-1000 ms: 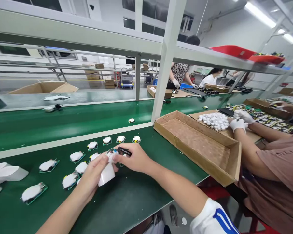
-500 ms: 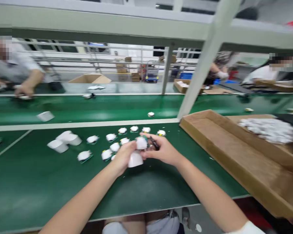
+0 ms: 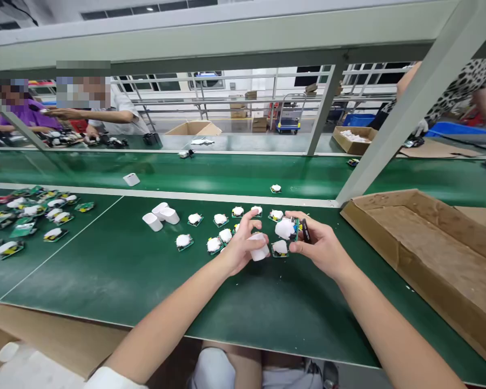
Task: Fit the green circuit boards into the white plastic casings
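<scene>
Between the thumb and fingers of my left hand (image 3: 243, 246) is a white plastic housing (image 3: 260, 249). My right hand (image 3: 318, 237) grips a small green circuit board with a white pad (image 3: 285, 228) and a black part (image 3: 306, 231) on its outer side. The housing and the held board are apart, with the board higher and to the right. Just below the held board, another padded circuit board (image 3: 279, 248) lies on the green work surface (image 3: 243, 308). Several similar boards (image 3: 183, 241) spread to the left of my hands, some partly hidden behind the left one.
Several white housings (image 3: 161, 215) stand grouped on the left. Beyond them is a pile of circuit boards (image 3: 26, 221). A long cardboard tray (image 3: 372, 237) flanks my right arm. A metal post (image 3: 392, 119) rises behind it. Across the green belt (image 3: 227, 175), co-workers (image 3: 113, 111) handle parts.
My view has turned left, bringing the pile of boards into sight. My hands, close together before, have moved apart, separating the housing on the left from the board on the right.
</scene>
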A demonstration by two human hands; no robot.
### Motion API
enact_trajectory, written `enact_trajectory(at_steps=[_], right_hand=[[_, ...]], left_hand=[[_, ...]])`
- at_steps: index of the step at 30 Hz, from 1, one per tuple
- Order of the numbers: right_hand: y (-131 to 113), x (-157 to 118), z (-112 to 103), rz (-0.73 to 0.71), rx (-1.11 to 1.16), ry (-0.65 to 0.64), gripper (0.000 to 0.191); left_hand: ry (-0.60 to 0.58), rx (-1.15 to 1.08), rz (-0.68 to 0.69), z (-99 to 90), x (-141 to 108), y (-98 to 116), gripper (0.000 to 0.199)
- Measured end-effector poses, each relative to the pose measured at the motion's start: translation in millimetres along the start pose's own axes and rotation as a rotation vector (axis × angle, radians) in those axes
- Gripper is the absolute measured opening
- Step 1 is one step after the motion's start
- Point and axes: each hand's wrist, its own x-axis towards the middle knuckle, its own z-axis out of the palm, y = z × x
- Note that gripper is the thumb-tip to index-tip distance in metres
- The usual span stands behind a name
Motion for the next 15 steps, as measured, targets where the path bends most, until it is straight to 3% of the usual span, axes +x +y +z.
enact_trajectory(at_steps=[6, 8, 11, 15], right_hand=[[-2.7, 0.0, 2.5, 0.039, 0.043, -0.044, 0.057], [-1.9, -1.2, 4.0, 0.067, 0.099, -0.045, 0.063], [-0.2, -2.5, 5.2, 0.151, 0.225, -0.034, 0.064], [2.0, -2.1, 6.1, 0.283, 0.347, 0.003, 0.056]], left_hand=[[0.239, 0.292, 0.180, -5.7, 6.5, -7.6, 0.098], [0.231, 0.278, 0.174, -6.5, 8.3, -8.2, 0.100], [0.165, 0.302, 0.169, -7.1, 8.2, -7.9, 0.094], [0.242, 0.567, 0.356, -6.7, 4.0, -9.5, 0.071]])
